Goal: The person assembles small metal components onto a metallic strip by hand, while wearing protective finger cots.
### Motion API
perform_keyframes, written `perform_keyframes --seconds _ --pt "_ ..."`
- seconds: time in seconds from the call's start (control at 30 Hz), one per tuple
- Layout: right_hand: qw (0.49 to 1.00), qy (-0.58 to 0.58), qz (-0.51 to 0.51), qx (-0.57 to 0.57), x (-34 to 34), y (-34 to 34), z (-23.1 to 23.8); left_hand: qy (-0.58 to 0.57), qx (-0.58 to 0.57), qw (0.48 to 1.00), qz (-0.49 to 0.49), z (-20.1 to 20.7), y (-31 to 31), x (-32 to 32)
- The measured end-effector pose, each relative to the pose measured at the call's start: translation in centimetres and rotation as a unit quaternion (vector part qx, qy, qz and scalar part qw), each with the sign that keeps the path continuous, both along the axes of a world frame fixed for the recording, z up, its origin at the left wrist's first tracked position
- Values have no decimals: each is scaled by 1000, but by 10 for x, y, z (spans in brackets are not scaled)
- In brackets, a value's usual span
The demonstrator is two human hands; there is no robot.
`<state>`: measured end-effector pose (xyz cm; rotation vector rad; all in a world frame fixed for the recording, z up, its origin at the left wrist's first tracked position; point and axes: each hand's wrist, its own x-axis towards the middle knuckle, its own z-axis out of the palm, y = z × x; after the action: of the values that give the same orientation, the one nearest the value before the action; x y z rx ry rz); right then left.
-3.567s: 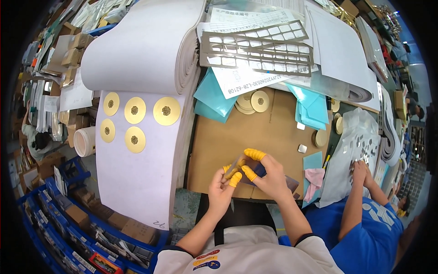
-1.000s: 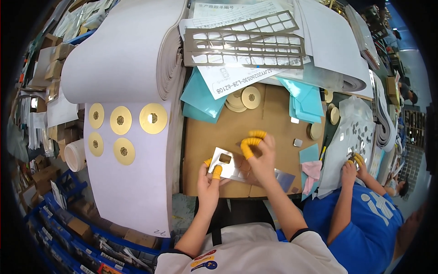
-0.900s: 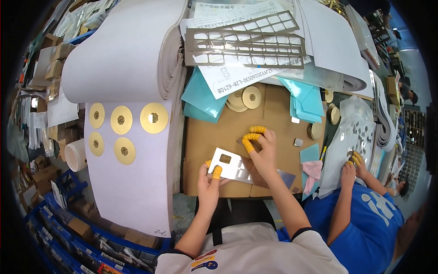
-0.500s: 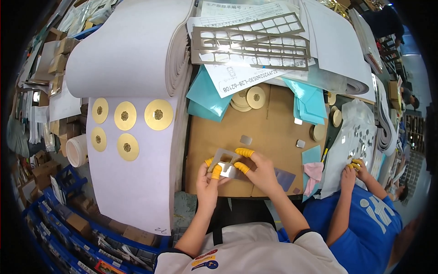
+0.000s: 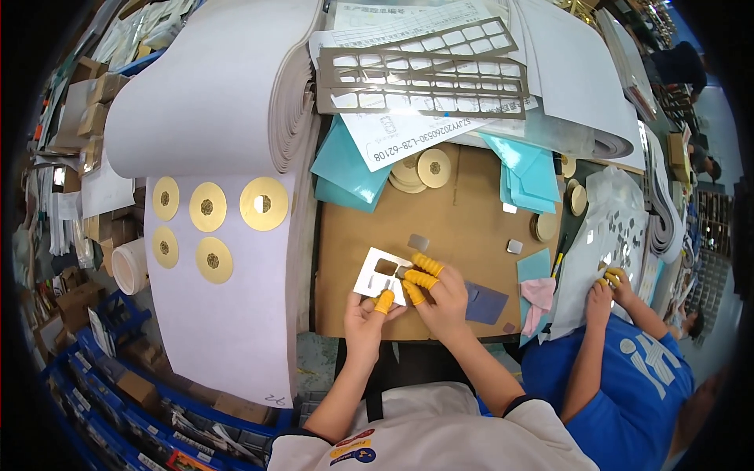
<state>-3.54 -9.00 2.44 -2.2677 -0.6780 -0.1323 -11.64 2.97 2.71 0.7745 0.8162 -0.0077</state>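
Observation:
My left hand grips a small metal plate with square cutouts by its near edge, the thumb on top. The plate is tilted and catches the light. Yellow finger cots cover several of my fingertips. My right hand is at the plate's right edge, its thumb and fingers closed together. A small grey bit shows at those fingertips, too small to make out. Just beyond the plate, a loose small metal square lies on the brown board.
Gold discs lie on white sheets at left; others are stacked at the board's far side. Cut-out metal strips rest on papers beyond teal sheets. A purple-grey plate lies at right. A co-worker in blue handles small pieces.
The plate has tilted and brightened, shifting slightly left. My right hand has gone from holding the plate's edge to pinching at its right side. The head view has shifted slightly.

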Motion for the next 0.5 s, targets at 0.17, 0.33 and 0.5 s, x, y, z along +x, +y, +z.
perform_keyframes --seconds 0.17,0.33,0.5 --pt "960 227 -107 128 -4 6 4 -2 -2 1000 -21 -3 -1 0" --pt "998 52 -36 26 1 1 1 -3 7 1000 -16 -3 0 1" --pt "987 115 -74 85 4 0 2 -8 13 1000 -14 -5 0 -2"
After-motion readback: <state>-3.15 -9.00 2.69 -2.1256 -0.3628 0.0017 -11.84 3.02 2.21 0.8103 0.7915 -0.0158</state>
